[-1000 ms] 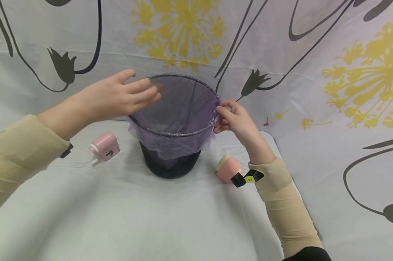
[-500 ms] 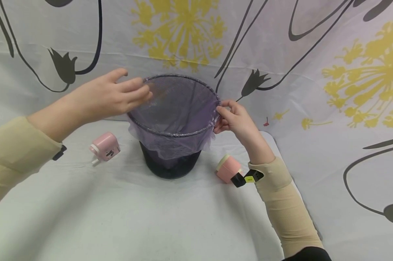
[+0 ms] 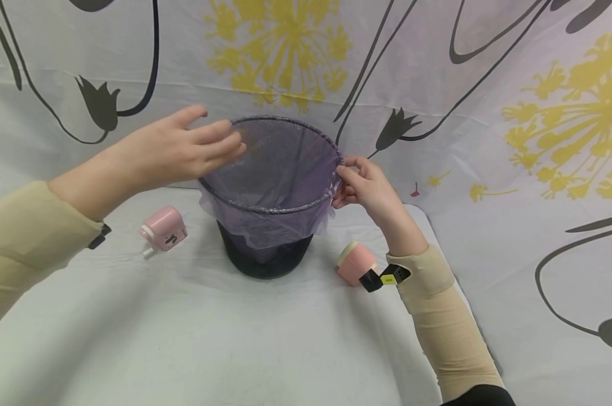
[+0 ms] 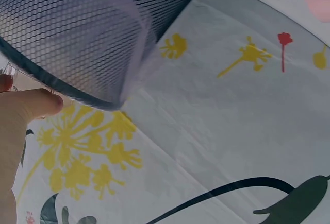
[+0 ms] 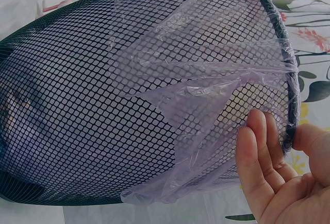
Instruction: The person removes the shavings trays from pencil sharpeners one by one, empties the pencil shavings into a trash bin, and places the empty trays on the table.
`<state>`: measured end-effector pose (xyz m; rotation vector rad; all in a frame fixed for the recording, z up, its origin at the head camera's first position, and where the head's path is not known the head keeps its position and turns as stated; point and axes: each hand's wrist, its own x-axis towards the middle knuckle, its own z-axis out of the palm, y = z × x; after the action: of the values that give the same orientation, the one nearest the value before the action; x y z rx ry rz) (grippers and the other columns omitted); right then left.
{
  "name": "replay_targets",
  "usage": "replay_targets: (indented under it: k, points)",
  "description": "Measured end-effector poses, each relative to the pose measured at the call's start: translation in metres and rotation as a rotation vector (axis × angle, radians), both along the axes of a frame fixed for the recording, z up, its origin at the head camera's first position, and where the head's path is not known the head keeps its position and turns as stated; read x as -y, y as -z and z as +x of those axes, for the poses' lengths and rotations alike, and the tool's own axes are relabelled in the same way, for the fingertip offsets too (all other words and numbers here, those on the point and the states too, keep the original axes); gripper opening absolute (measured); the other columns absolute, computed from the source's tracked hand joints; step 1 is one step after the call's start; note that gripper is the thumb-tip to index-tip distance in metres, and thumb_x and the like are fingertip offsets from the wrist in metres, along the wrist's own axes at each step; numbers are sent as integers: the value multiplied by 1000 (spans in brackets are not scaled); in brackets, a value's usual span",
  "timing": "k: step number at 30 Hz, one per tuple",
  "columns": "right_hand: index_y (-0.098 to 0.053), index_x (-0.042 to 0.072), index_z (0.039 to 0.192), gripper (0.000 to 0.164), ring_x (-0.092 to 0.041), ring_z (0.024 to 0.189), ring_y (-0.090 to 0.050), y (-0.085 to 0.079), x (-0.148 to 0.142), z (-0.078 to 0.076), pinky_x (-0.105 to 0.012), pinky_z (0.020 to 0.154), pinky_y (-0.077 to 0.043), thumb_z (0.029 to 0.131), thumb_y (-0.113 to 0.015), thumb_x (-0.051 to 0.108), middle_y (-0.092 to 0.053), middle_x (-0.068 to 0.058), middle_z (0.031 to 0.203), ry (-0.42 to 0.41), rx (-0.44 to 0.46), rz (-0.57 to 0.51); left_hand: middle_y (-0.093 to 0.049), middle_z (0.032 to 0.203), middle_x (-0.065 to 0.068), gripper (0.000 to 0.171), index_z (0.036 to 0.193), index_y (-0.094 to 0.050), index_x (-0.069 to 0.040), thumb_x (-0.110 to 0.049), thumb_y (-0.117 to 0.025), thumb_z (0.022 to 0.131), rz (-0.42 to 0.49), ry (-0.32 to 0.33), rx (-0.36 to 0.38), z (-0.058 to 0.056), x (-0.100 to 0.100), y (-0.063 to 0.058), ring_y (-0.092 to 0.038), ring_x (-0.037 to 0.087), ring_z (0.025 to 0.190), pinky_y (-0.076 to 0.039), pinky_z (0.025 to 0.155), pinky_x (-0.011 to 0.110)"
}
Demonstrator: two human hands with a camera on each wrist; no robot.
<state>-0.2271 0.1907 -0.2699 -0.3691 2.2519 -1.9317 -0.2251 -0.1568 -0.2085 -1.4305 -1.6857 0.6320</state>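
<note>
Right hand (image 3: pixel 370 183) has its thumb and fingers closed on the rim (image 3: pixel 272 210) of the mesh wastebasket (image 3: pixel 266 264), which stands just left of that grip, purple bin liner (image 3: pixel 267 230) folded over the edge. Left hand (image 3: pixel 179 145) is up at the opposite side, can't tell if it's holding that clear item (image 4: pixel 25 83) by its thumb. My worry: a hard tug from the pinch rips the thin liner or tips the wastebasket
</note>
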Motion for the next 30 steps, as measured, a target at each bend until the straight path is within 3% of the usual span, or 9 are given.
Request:
replay_targets:
  k: [6, 11, 15, 21, 30]
  points:
    - [-38, -3, 123, 30, -18, 53, -61, 0, 0, 0, -33, 59, -56, 101, -47, 15, -60, -10, 66, 3, -3, -3, -56, 119, 14, 44, 125, -59, 1, 11, -44, 85, 10, 9, -13, 2, -5, -6, -49, 31, 108, -43, 86, 47]
    - [-38, -3, 124, 30, -18, 53, -61, 0, 0, 1, -33, 59, -56, 101, -47, 15, -60, -10, 66, 5, 2, -6, -55, 119, 15, 49, 123, -59, 3, 14, -61, 76, 5, 18, 8, 3, -4, -7, -49, 33, 108, -43, 85, 49]
    - [-38, -2, 123, 30, -18, 53, -61, 0, 0, 1, -33, 59, -56, 101, -47, 16, -60, -10, 67, 10, 7, -7, -55, 119, 14, 60, 122, -61, 0, 10, -76, 65, -8, -13, 0, 4, 2, -4, -49, 32, 108, -43, 87, 48]
    - [-39, -2, 121, 28, -19, 53, -61, 0, 0, 1, -34, 60, -56, 101, -48, 16, -60, -11, 67, 10, 5, -5, -55, 117, 15, 58, 121, -61, 1, 12, -75, 66, -2, -46, 6, 4, 9, 1, -48, 32, 108, -41, 88, 48]
    - [-38, -2, 124, 30, -19, 53, -61, -2, 2, 2, -33, 59, -56, 101, -47, 17, -60, -11, 66, 6, 16, -10, -55, 119, 14, 64, 122, -61, 0, 12, -79, 63, -14, -53, -4, 4, 9, -1, -48, 32, 109, -41, 89, 48]
